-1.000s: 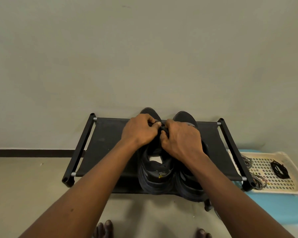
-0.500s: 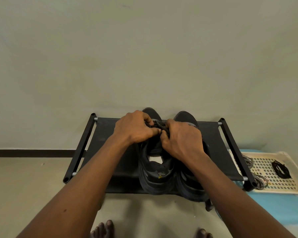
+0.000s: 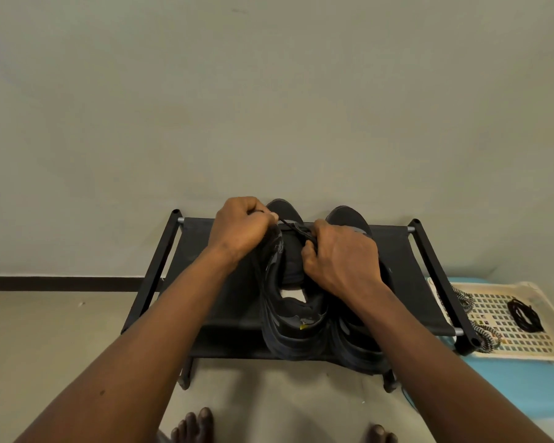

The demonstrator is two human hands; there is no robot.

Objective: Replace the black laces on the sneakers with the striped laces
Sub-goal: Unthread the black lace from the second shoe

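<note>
Two black sneakers stand side by side on a black shoe rack (image 3: pixel 224 302), toes toward the wall. On the left sneaker (image 3: pixel 293 327), a black lace (image 3: pixel 293 226) runs taut between my hands near the front eyelets. My left hand (image 3: pixel 242 228) pinches one end of it, pulled out to the left. My right hand (image 3: pixel 341 254) grips the lace and the shoe's upper at the right side. The right sneaker (image 3: pixel 349 219) is mostly hidden under my right arm. Striped laces (image 3: pixel 485 335) lie on a cream tray at the right.
The cream perforated tray (image 3: pixel 506 343) sits on a light blue surface (image 3: pixel 525 388) to the right of the rack and also holds a coiled black lace (image 3: pixel 525 314). A plain wall rises directly behind the rack. My bare toes (image 3: pixel 194 425) show at the bottom edge.
My left hand has moved left and away from my right hand, drawing the black lace out taut between them. My right hand stayed on the shoe.
</note>
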